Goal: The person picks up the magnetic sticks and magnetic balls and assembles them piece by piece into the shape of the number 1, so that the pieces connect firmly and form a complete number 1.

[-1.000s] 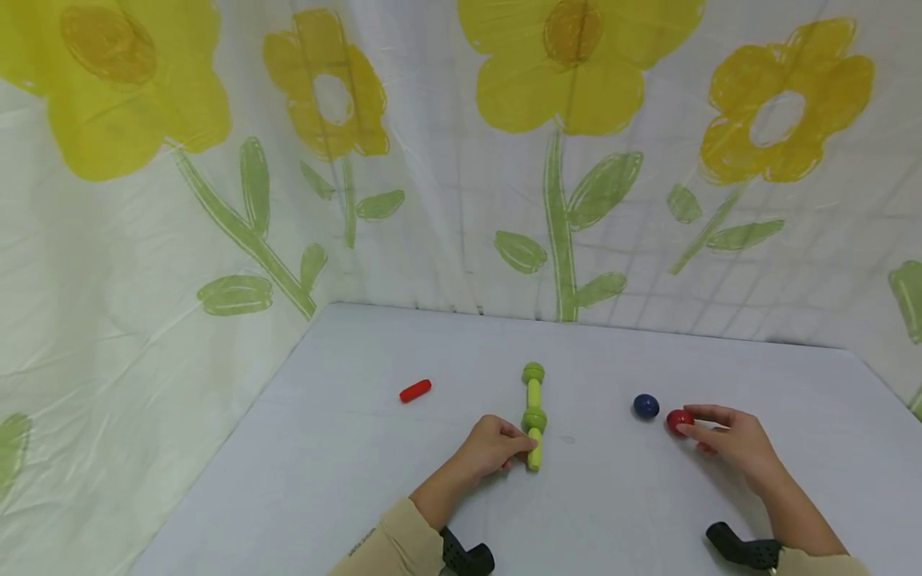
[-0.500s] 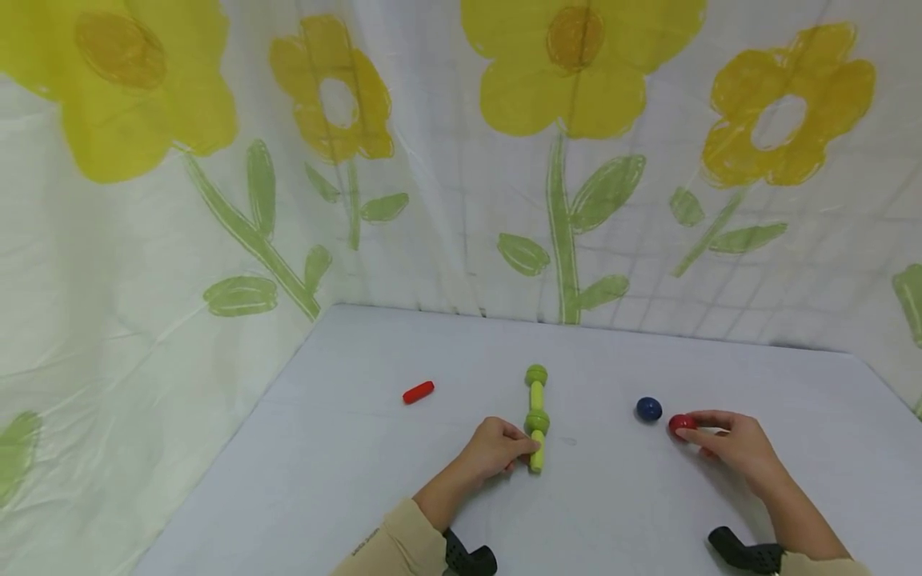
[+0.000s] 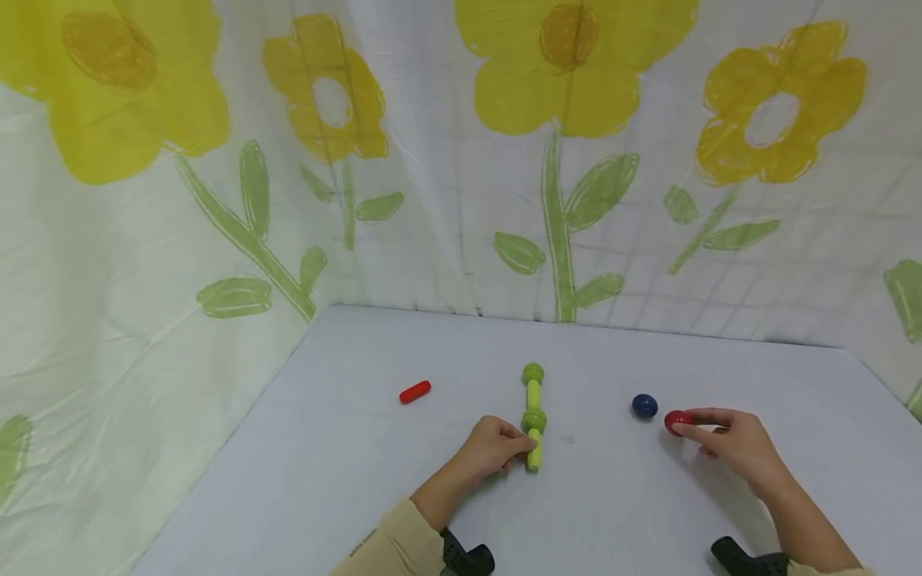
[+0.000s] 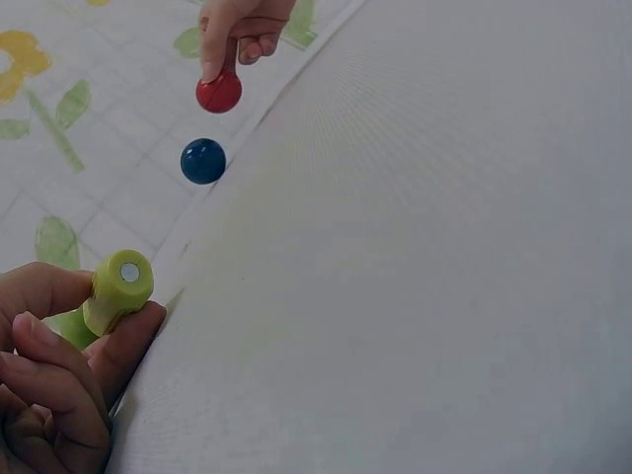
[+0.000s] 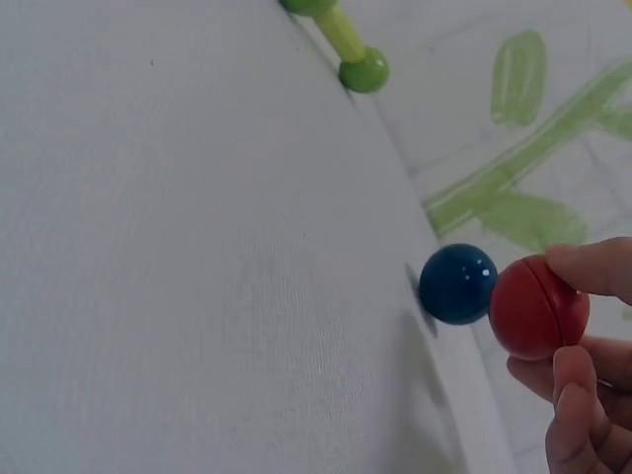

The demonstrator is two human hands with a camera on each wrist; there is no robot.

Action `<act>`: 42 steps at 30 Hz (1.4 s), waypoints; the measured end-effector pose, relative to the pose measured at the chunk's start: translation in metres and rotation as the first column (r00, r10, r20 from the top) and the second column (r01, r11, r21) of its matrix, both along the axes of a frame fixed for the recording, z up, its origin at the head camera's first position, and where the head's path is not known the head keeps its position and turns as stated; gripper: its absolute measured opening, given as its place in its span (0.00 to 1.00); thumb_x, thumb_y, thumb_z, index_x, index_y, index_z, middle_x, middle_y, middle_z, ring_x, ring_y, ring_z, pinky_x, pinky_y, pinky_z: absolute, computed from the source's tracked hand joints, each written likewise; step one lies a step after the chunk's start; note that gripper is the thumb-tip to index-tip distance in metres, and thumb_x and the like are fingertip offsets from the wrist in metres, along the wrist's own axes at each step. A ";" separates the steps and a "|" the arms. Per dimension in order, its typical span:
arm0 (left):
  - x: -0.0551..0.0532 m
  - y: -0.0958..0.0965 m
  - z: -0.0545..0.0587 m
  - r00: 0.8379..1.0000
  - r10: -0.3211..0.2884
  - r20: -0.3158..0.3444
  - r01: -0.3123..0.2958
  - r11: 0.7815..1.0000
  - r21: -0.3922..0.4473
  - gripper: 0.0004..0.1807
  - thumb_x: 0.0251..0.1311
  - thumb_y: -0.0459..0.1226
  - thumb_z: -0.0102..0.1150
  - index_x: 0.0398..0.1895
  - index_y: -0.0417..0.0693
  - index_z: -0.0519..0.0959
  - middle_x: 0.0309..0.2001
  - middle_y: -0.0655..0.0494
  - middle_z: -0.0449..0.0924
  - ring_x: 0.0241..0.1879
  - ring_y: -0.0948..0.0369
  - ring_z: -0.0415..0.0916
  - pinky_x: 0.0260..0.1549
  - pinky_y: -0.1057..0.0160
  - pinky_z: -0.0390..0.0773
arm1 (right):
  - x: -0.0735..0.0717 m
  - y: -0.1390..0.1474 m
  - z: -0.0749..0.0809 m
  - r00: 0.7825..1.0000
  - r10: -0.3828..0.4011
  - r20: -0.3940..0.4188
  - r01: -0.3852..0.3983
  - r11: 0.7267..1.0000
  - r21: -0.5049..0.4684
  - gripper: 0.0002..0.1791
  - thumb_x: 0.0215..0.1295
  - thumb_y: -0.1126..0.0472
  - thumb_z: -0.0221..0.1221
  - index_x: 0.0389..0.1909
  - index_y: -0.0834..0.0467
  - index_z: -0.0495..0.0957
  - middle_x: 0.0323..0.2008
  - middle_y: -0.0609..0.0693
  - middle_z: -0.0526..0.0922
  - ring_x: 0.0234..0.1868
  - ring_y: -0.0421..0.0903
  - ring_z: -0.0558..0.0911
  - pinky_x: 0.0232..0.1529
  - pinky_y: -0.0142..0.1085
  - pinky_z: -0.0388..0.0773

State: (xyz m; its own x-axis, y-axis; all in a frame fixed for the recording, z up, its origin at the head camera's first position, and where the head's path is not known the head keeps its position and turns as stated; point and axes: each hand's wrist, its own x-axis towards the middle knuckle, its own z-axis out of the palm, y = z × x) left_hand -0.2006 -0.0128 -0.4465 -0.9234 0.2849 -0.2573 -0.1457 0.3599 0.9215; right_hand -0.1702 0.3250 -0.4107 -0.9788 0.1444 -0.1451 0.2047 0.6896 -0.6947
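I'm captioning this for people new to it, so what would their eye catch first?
Probably the big yellow flowers printed on the sheet behind the white table. Next, the green chain of rods and balls near the table's middle, its near end pinched by the left hand. To the right, the bright red ball stands out in the right hand's fingers, beside a dark blue ball.

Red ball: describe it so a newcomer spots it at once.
In the head view, go to the right half of the white table, where the right hand is. The red ball is pinched in that hand, just right of the blue ball. It alone is both round and red: the red stick is long.
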 end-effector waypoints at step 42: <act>0.001 0.000 0.003 1.000 -0.011 -0.006 0.011 1.000 0.007 0.09 0.54 0.39 0.64 0.27 0.40 0.82 0.18 0.61 0.74 0.13 0.68 0.60 0.13 0.72 0.60 | 0.021 -0.109 -0.015 0.956 0.274 0.104 -0.237 0.932 -0.275 0.25 0.55 0.49 0.64 0.46 0.65 0.79 0.32 0.48 0.84 0.24 0.43 0.73 0.24 0.31 0.71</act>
